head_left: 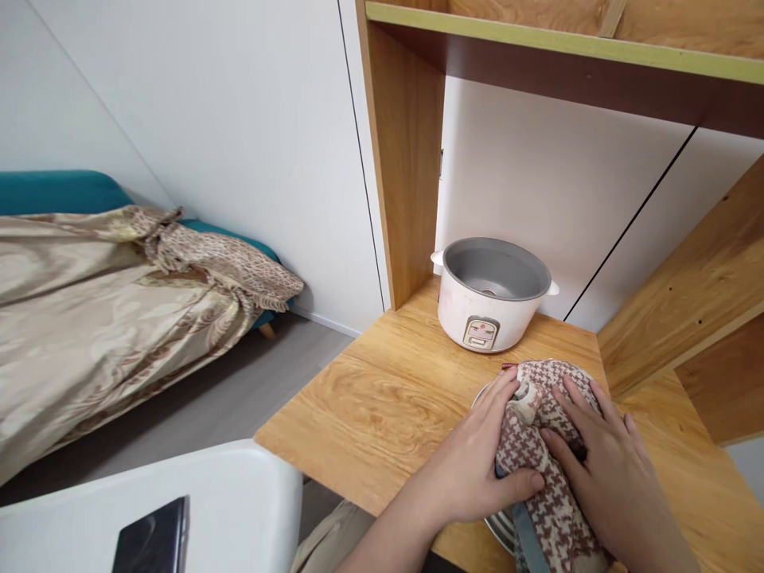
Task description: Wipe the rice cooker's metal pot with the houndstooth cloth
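Observation:
A red-and-white houndstooth cloth (pixel 552 446) lies over a round metal lid or pan (pixel 500 527) on the wooden table (pixel 382 398). My left hand (pixel 477 458) grips the cloth from the left, thumb pressed across it. My right hand (pixel 614 469) rests on the cloth from the right, fingers spread flat over it. Just behind them stands a white rice cooker (pixel 493 294), lid off, its grey inside empty.
A wooden shelf unit (pixel 406 159) rises behind and to the right of the table. A white chair (pixel 227 501) with a dark phone (pixel 153 537) on it is at lower left. A teal sofa (pixel 60 191) under a beige blanket (pixel 107 302) stands farther left.

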A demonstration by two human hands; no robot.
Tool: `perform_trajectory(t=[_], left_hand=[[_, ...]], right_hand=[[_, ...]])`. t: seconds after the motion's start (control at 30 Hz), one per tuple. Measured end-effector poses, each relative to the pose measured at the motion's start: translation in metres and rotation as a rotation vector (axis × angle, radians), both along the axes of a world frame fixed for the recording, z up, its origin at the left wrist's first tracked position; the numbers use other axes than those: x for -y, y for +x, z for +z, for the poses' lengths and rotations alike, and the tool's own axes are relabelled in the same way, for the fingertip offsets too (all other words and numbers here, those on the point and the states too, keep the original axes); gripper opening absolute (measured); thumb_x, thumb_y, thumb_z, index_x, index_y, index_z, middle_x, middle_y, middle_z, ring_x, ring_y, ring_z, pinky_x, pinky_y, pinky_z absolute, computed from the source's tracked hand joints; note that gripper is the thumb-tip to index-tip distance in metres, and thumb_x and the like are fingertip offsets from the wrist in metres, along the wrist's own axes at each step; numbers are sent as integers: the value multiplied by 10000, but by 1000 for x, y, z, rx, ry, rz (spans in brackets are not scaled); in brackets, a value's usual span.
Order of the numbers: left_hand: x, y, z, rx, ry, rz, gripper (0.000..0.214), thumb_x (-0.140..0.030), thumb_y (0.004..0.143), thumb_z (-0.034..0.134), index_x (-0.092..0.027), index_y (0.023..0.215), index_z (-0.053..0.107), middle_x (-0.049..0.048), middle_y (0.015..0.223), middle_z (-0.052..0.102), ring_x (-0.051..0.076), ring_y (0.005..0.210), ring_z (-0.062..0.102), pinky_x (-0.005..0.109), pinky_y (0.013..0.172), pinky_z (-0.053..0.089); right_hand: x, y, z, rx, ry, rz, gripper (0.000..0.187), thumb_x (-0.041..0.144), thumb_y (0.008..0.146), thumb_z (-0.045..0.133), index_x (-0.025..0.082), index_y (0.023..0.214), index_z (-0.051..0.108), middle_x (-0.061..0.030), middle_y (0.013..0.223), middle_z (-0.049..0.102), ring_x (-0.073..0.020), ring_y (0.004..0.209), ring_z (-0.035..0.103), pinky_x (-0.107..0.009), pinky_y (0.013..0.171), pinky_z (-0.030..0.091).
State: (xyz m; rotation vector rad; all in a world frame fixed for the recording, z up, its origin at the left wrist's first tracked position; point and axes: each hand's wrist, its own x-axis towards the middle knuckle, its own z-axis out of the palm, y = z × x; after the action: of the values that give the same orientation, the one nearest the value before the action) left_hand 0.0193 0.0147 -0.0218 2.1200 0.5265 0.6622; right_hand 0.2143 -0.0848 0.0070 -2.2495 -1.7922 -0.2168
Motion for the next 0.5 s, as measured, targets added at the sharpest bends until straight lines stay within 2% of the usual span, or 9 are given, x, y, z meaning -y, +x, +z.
perform_trajectory(t=[0.07,0.17,0.27,0.37,0.5], left_hand=[[0,0,1,-3,-3,1,1088,-456,823,780,-200,1651,121,131,1737,86,343,1594,129,523,1306,192],[1,0,1,-15,-5,2,1089,-449,821,781,-206,1652,120,125,1736,105,353,1592,135,543,1302,196],[0,0,-1,-3,-8,0,1085,-468,830,769,-209,1656,115,128,1735,107,363,1590,140,554,1298,201],[0,0,-1,14,-9,-2,1083,-461,825,773,-209,1655,126,129,1735,96,362,1591,135,558,1296,205],[-1,0,0,-17,-11,-3,1089,-459,813,782,-196,1651,138,118,1737,92,335,1596,132,530,1305,203]], right_hand=[[-1,-1,-2,11,13,-54,627,599,1012,316,254,1490,527,-40,1595,456,-379,1520,297,-719,1101,380],[-2,-1,-5,-19,53,-95,688,634,994,324,188,1472,539,-72,1593,458,-382,1504,316,-665,1102,419],[-2,1,-4,-63,97,-53,614,604,1002,341,182,1335,639,-101,1546,514,-364,1481,357,-625,1140,403],[-2,2,-3,-73,98,-1,536,587,1007,354,229,1217,693,-82,1516,547,-357,1468,381,-636,1146,388],[-2,2,-6,-25,98,-28,607,633,989,366,247,1392,604,-57,1567,492,-384,1485,341,-692,1117,386]])
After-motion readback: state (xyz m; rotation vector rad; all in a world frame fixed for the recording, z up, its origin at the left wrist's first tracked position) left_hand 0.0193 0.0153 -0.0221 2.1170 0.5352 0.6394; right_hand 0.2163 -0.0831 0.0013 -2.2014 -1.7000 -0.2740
